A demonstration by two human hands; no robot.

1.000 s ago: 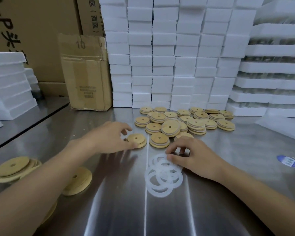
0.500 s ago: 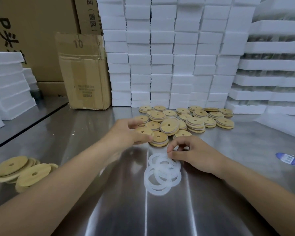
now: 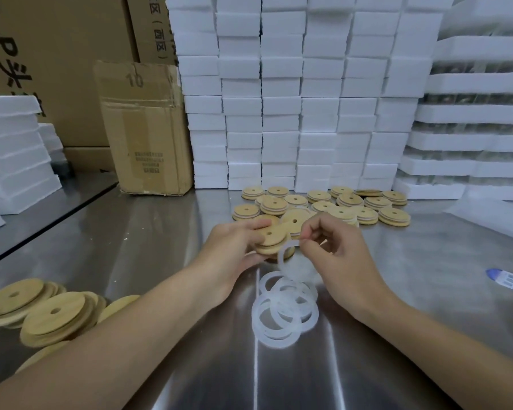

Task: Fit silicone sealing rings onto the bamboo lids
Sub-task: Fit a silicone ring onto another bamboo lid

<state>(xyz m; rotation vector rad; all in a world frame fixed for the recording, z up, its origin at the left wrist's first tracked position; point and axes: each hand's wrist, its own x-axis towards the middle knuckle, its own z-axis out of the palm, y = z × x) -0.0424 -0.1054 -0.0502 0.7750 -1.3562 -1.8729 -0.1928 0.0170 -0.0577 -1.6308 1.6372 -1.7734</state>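
Observation:
My left hand [image 3: 234, 247] holds a round bamboo lid [image 3: 274, 238] with a centre hole, lifted a little above the steel table. My right hand [image 3: 335, 253] pinches a translucent white silicone ring [image 3: 283, 255] by its top edge; the ring hangs right next to the lid's near rim. A small heap of loose silicone rings [image 3: 285, 312] lies on the table just below both hands. Behind the hands sits a cluster of several bamboo lids [image 3: 347, 205].
More bamboo lids [image 3: 42, 312] are piled at the near left. White foam blocks [image 3: 293, 113] are stacked high along the back and right, with a cardboard box [image 3: 145, 128] at the back left. A blue label [image 3: 507, 279] lies on the steel table [image 3: 160, 247] at the right.
My left hand picked a lid off the table and raised it. My right hand lifted one ring out of the heap and brought it up beside the lid.

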